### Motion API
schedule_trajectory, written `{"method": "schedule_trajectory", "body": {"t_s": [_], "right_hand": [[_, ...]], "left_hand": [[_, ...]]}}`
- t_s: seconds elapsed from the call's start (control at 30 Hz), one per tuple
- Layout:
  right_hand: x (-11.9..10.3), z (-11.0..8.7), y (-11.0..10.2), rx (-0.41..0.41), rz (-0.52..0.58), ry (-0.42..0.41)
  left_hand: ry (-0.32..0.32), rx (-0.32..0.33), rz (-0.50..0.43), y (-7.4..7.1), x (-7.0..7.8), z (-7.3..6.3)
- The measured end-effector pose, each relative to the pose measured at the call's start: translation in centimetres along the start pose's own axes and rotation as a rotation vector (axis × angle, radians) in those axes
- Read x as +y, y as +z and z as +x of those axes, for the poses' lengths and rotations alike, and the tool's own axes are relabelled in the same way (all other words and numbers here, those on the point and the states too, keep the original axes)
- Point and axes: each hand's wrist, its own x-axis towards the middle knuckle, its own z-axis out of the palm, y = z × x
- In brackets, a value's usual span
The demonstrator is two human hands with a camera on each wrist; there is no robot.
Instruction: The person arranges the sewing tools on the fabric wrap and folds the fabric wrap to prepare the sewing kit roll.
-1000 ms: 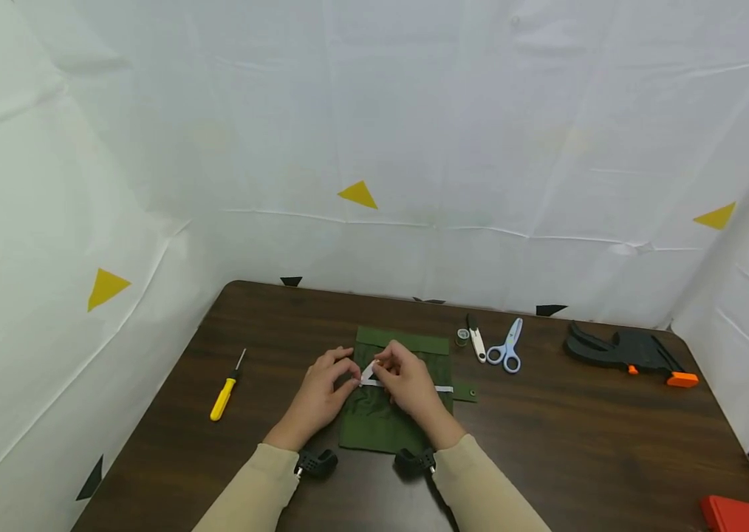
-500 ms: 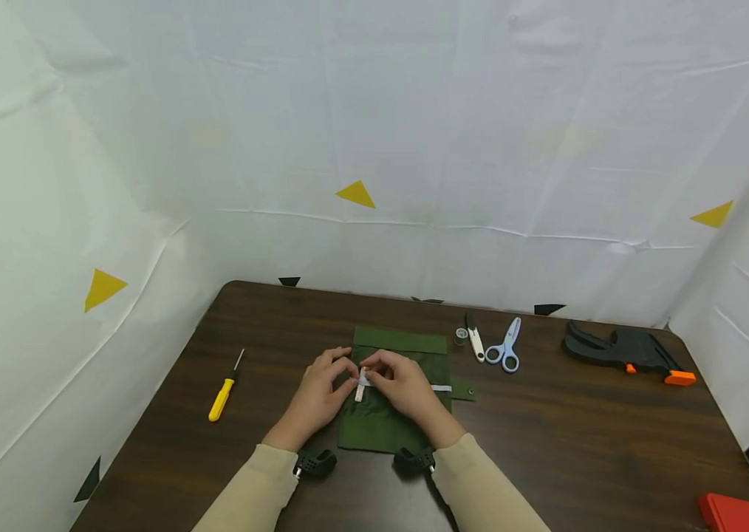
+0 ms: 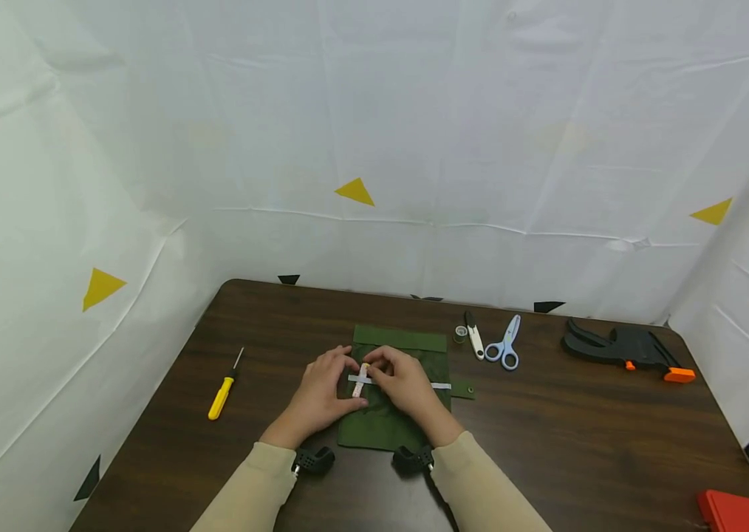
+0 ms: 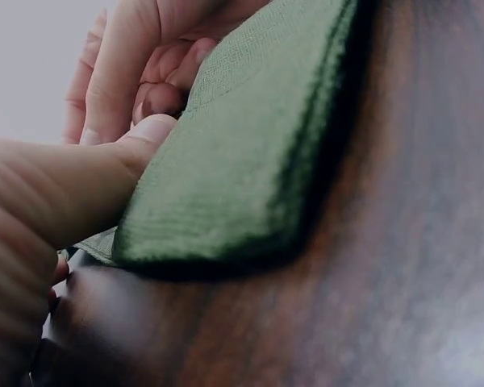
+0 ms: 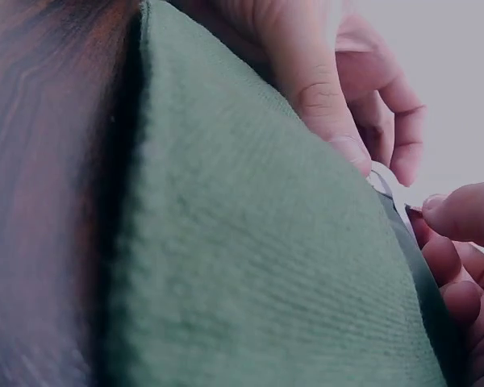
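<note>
A green cloth roll lies unfolded on the table, with a white elastic band across its middle. Under the band's left end sits a narrow, flat, whitish strip of unclear kind. My right hand pinches the strip's top end between thumb and fingers; its thumb also shows in the right wrist view. My left hand rests at the roll's left edge, its thumb stretched out by the strip's lower end. In the left wrist view that thumb touches the green fabric. Both palms are hidden.
A yellow-handled screwdriver lies left. Right of the roll are a small round clear-topped container, white thread snips and light blue scissors. Farther right lies a black and orange clamp. A red case sits at the lower right.
The strip has swung from slanted to nearly upright and now lies under the band. My right hand shifted left with it; my left thumb moved away from the fingers toward the strip's lower end.
</note>
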Motion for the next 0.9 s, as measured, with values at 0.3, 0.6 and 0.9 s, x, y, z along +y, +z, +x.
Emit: {"method": "schedule_trajectory", "body": {"t_s": [0.3,0.6,0.9], "right_hand": [[0.2,-0.1,-0.4,-0.008,0.123,0.005],[0.5,-0.4,-2.3,0.043,0.455,-0.13],[3.0,-1.0,-8.0,0.435,0.493,-0.21]], "left_hand": [[0.005,-0.006,0.064,-0.2,0.4,0.0],[0.0,-0.005,0.079,-0.4,0.9,-0.2],[-0.001,-0.031,0.06,-0.3,0.9,0.0]]}}
